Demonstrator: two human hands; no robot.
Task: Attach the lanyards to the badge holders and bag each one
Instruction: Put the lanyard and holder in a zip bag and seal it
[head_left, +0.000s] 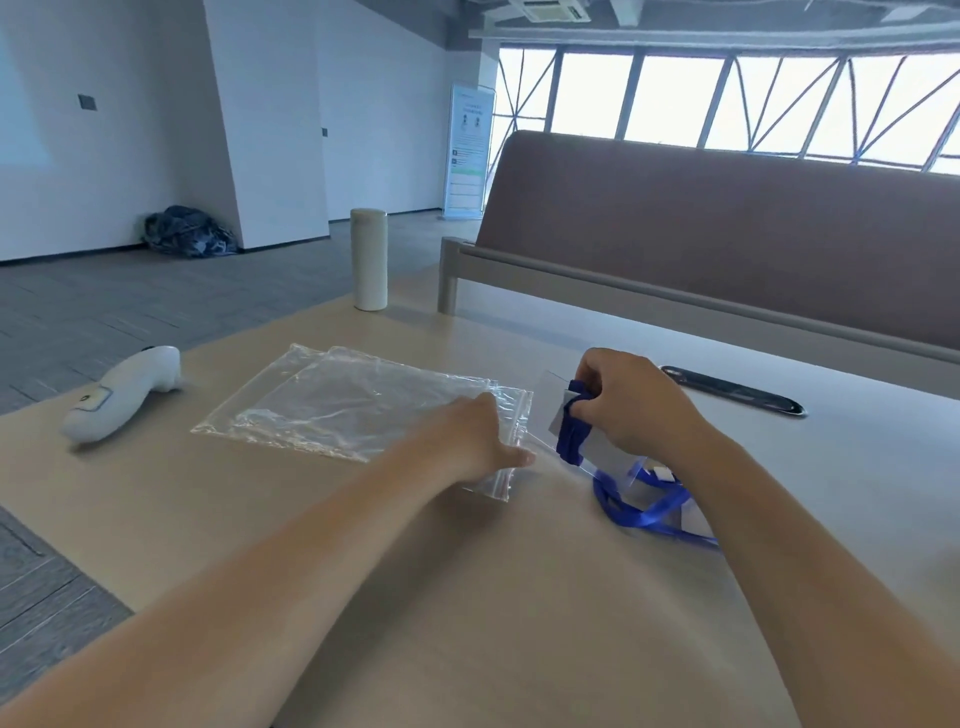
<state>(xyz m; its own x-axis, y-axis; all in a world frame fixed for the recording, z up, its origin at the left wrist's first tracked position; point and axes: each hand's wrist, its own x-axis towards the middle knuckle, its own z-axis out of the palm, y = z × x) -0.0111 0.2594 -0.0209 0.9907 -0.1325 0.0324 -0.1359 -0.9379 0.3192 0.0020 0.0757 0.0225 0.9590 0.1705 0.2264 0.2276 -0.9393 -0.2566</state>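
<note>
The left hand (480, 436) rests on the zip end of the clear zip bags (332, 405), which lie flat and overlapping on the table (519, 597). Its fingers are stretched out and the thumb points aside. The right hand (639, 408) grips a folded blue lanyard (574, 431) with its fingers curled, held against a clear badge holder (558, 402) just right of the bags. The clip is hidden. More blue lanyards (644, 512) lie on the table, partly under the right forearm. A white handheld device (122, 395) lies far left.
</note>
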